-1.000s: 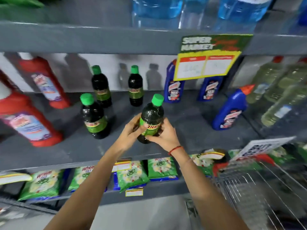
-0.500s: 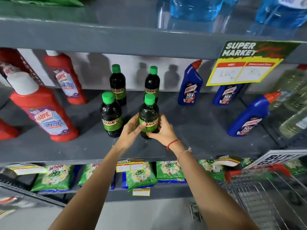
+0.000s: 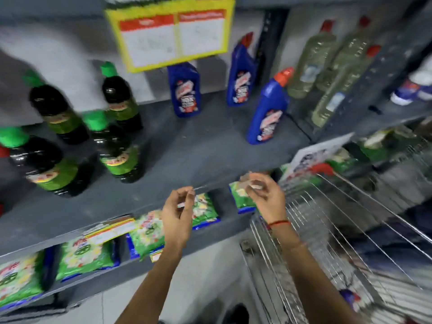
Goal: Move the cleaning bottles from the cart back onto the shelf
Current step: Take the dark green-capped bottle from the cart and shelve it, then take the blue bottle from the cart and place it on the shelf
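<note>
Several dark bottles with green caps stand on the grey shelf (image 3: 191, 150) at the left; the nearest one (image 3: 117, 150) is upright and free of my hands. Three blue bottles with red caps stand further right, one (image 3: 266, 108) close to the front. My left hand (image 3: 178, 213) and my right hand (image 3: 264, 195) hover below the shelf's front edge, both empty with fingers loosely curled. The wire cart (image 3: 327, 230) is at the lower right, with a blue and red object (image 3: 349, 296) blurred inside it.
A yellow price sign (image 3: 170, 36) hangs from the shelf above. Pale green bottles (image 3: 327, 66) stand at the right. Green detergent packets (image 3: 149, 232) lie on the lower shelf. The picture is blurred by motion.
Both hands have let go of the green-capped bottle, which now stands on the shelf, and pulled back toward the cart. The view has swung to the right.
</note>
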Demonstrator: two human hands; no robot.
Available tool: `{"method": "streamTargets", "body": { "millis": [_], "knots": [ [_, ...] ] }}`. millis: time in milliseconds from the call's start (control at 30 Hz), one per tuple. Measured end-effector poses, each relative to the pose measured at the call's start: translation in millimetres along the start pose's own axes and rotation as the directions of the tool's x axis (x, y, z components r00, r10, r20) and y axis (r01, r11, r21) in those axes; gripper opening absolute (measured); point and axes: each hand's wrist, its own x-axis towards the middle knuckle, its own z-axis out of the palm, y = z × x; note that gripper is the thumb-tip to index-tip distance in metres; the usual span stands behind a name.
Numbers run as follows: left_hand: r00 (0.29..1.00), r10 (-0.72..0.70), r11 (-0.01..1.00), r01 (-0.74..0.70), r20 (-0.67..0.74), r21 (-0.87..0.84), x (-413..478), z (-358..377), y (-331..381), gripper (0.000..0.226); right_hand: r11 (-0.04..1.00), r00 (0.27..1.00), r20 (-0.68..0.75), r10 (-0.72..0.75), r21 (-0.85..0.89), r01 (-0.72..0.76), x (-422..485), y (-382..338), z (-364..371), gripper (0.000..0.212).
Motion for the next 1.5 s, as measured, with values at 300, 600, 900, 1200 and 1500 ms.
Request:
{"method": "streamTargets", "body": {
  "millis": [300, 600, 900, 1200, 1500],
  "knots": [
    [0.660, -0.109, 0.951, -0.148, 0.743, 0.271, -62, 216, -40, 0.017, 0.896, 0.833, -0.400, 0.383, -0.059, -0.440, -75, 138, -182, 0.020],
    [0.049, -0.629, 0.617, -0.575, 0.776, 0.537, -161, 333, -139, 0.044, 0.457, 0.417, -0.362, 0.834, 0.028, -0.889, -197, 288, -249, 0.033],
    [0.004, -0.807, 0.458, -0.627, 0.590, 0.630, -214, 383, -241, 0.043, 0.335, 0.277, -0.440, 0.854, 0.059, -0.940, -206, 364, -240, 0.043],
    [0.083, -0.900, 0.359, -0.413, 0.427, 0.837, -263, 382, -314, 0.054, 0.332, 0.273, -0.497, 0.824, 0.033, -0.943, -204, 403, -254, 0.033],
    [0.095, -0.886, 0.437, -0.160, 0.455, 0.885, -254, 374, -333, 0.057, 0.334, 0.299, -0.327, 0.897, 0.057, -0.941, -200, 412, -271, 0.055]
  ]
}}
